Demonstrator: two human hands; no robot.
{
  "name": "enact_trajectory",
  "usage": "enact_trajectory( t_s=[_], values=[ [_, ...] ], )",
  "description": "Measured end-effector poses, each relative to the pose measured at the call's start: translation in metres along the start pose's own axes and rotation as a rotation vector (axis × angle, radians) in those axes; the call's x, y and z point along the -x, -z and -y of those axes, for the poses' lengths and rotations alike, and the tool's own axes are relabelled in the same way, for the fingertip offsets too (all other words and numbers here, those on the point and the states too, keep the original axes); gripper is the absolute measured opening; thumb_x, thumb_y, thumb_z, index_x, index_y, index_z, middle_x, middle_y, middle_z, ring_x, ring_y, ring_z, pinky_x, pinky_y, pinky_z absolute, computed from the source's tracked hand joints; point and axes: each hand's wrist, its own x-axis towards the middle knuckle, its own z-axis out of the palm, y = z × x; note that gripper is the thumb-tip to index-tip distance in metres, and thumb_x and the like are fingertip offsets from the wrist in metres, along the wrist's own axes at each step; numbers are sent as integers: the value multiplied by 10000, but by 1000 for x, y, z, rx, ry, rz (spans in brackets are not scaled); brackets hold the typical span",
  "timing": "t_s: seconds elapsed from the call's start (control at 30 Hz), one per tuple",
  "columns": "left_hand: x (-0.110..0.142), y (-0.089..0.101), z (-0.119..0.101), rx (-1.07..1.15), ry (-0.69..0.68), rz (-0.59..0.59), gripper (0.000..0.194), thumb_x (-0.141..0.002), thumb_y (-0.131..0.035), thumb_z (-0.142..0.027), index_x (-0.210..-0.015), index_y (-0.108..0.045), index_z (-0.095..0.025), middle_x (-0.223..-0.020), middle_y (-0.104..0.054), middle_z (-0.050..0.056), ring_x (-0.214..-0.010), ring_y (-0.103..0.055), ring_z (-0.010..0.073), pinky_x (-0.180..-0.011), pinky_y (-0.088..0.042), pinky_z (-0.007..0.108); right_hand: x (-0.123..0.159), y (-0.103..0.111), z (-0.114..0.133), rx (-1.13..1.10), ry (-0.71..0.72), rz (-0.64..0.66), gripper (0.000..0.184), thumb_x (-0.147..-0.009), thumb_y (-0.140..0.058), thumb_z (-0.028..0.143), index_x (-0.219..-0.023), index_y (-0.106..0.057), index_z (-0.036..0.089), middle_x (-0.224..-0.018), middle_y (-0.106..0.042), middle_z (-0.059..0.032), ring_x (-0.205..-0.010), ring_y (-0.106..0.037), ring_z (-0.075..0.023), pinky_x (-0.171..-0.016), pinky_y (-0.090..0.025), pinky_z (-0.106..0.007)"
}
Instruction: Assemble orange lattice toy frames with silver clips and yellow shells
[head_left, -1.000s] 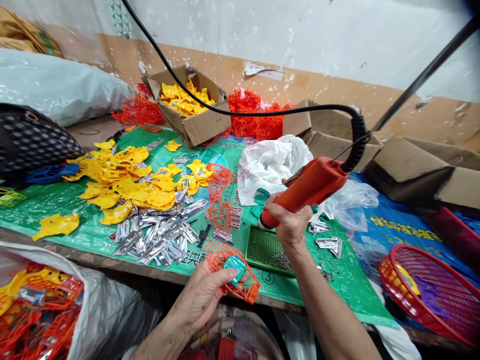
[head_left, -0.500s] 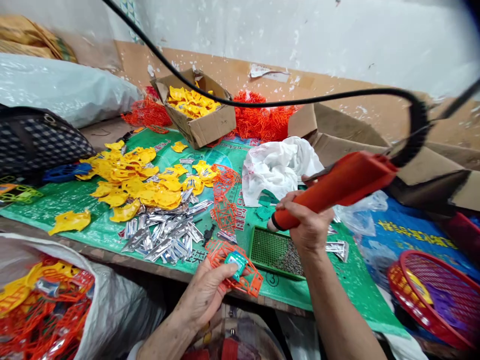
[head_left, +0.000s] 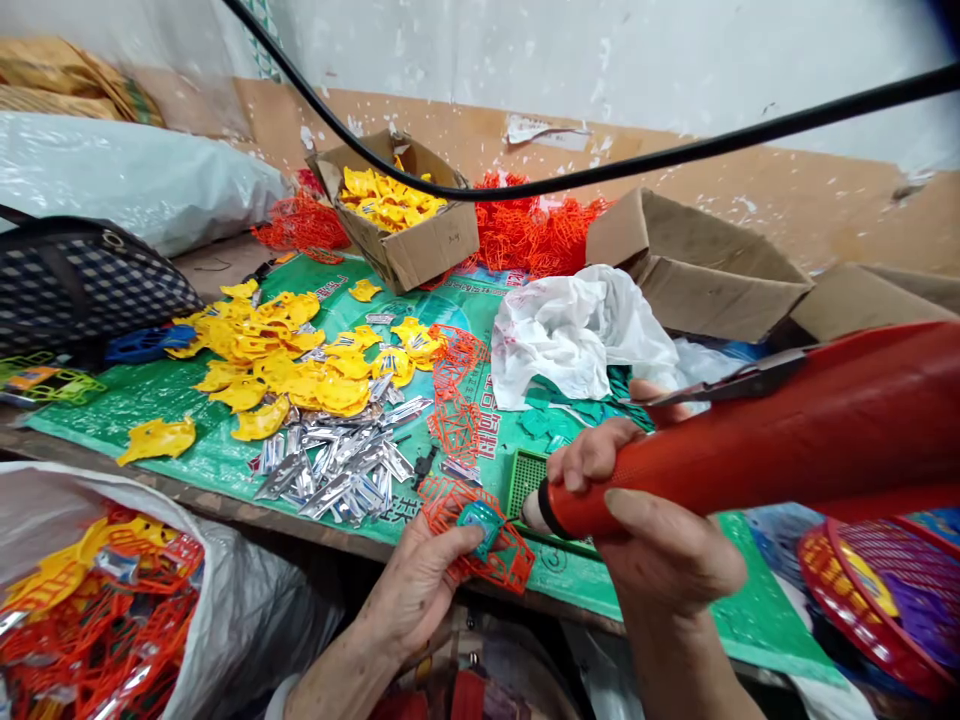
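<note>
Red power tool: casing smooth, low sheen. Orange lattice frame: glossy moulded plastic. Teal piece: shiny, smooth. Yellow parts, towards desk's left edge: smooth plastic, soft gloss. Silver strips, near front edge: mirror-bright, metallic in look. Green sheet over desk: glossy, creased. Box, near back edge: matt brown cardboard. White bundle: thin, crumpled. Basket, near right edge: shiny red plastic. Wall: rough, flaking.
</note>
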Motion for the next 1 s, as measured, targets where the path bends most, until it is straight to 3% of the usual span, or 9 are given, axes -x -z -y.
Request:
enact_trajectory(
  t_s=[0.7,1.0],
  values=[
    [0,-3,0,-8,17,13,261,-687,-785,-135,-942,-741,-164,-855,-760,43,-730,-698,177,-742,-572,293,2,-4,-3,46,-18,4,467,-671,-706,84,-1067,-618,313,-718,-623,50,-630,-599,-131,-654,-530,-323],
    [2,-7,2,-31,-15,39,266,-720,-764,-148,-984,-729,-152,-897,-742,50,-810,-679,192,-833,-544,326,7,-5,0,152,-7,-34,457,-698,-767,169,-1103,-599,294,-717,-621,45,-624,-608,-141,-648,-533,-342]
  ],
)
